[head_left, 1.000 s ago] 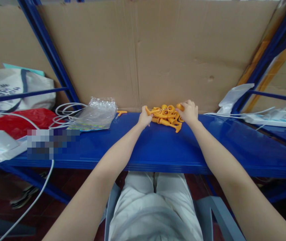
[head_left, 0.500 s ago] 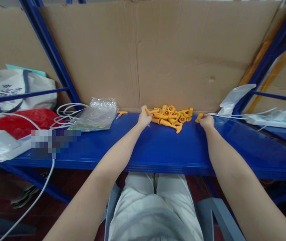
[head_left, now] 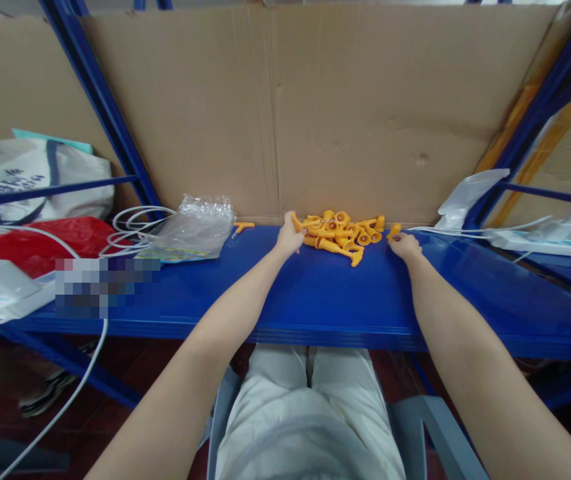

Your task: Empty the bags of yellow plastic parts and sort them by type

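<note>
On the blue shelf top (head_left: 335, 300), against the cardboard, lies a pile of orange plastic corkscrew parts (head_left: 343, 237), some with round bell-shaped ends. At the pile's left side, my left hand (head_left: 288, 239) is closed around an orange handle (head_left: 296, 221) that looks like a corkscrew's. To the right of the pile, my right hand (head_left: 405, 246) pinches a small orange plastic piece (head_left: 393, 231); fingers cover much of it, so its kind is unclear. A single orange T-handled corkscrew (head_left: 244, 227) with a metal spiral lies apart on the left.
Left of the corkscrew sit a clear plastic bag (head_left: 190, 230), coiled white cable (head_left: 128, 227), a red bag (head_left: 60, 243) and a white power strip (head_left: 20, 297). A white plastic piece (head_left: 465, 200) leans near the right post. Blue uprights (head_left: 100, 100) frame the cardboard (head_left: 355, 113).
My right hand has shifted slightly left, towards the pile, and the orange piece in it now points more upright. My left hand stays almost where it was, still holding the orange handle.
</note>
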